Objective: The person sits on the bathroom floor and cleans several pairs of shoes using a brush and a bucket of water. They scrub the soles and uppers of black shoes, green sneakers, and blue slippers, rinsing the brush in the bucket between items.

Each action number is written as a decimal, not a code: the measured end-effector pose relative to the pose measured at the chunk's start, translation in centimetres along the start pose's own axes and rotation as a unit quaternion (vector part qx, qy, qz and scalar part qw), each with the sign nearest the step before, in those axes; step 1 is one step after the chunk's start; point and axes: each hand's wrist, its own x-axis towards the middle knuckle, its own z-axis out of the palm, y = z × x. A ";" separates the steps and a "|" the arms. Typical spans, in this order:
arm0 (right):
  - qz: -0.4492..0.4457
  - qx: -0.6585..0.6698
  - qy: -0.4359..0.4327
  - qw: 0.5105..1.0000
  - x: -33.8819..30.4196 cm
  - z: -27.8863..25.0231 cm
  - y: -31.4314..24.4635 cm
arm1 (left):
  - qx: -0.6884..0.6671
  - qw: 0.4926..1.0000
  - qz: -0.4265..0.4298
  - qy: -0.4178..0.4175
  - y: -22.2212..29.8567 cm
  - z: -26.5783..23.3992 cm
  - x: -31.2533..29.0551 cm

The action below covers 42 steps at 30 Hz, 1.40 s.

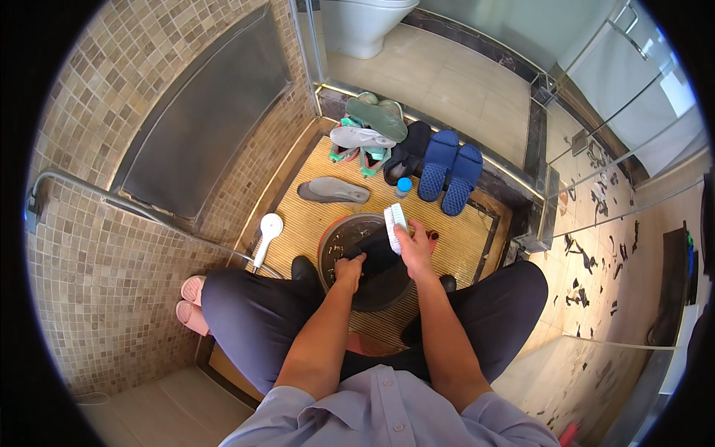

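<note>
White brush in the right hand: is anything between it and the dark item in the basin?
Nothing visible stands between the white brush in the right hand and the dark item in the basin; the left hand is at the item's left end, apart from the brush.

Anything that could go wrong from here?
The brush, in the right hand, could slip and drop into the basin. The blue-capped bottle is close beyond the basin, so a knock might tip it. The shower head lies near the left foot and might get kicked.
</note>
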 end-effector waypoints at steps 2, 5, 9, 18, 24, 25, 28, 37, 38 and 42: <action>0.002 -0.018 -0.006 1.000 0.3 -0.3 1.1 | 0.021 1.000 0.001 0.005 0.3 0.1 -0.3; -0.018 -0.053 -0.005 0.998 0.9 -0.5 3.1 | 0.031 0.999 -0.013 -0.008 0.8 -0.2 -0.5; 0.003 -0.067 -0.020 0.998 1.1 -1.2 5.2 | 0.055 0.996 -0.045 -0.052 1.9 -0.7 -0.4; 0.004 -0.049 0.015 0.999 0.1 -1.9 3.1 | -0.007 0.995 -0.023 -0.093 -1.4 0.0 4.0; -0.008 0.044 0.146 0.988 1.6 -2.4 3.5 | -0.140 0.981 -0.039 -0.131 1.3 0.4 1.1; -0.009 0.059 0.174 0.983 1.7 -2.1 3.1 | -0.144 0.981 -0.042 -0.122 1.4 0.3 0.8; -0.013 0.150 0.190 0.970 1.2 -1.6 1.3 | -0.173 0.978 0.006 -0.115 1.9 -0.1 0.7; 0.029 0.208 0.208 0.955 0.1 -2.3 -1.8 | -0.408 0.876 -0.006 -0.258 6.7 -0.2 -3.5; 0.041 0.201 0.204 0.957 0.4 -2.2 -1.4 | -0.426 0.865 0.000 -0.267 7.3 -0.3 -4.0; 0.071 0.140 0.201 0.967 2.3 -2.3 2.2 | -0.489 0.819 0.001 -0.302 9.8 -0.2 -6.0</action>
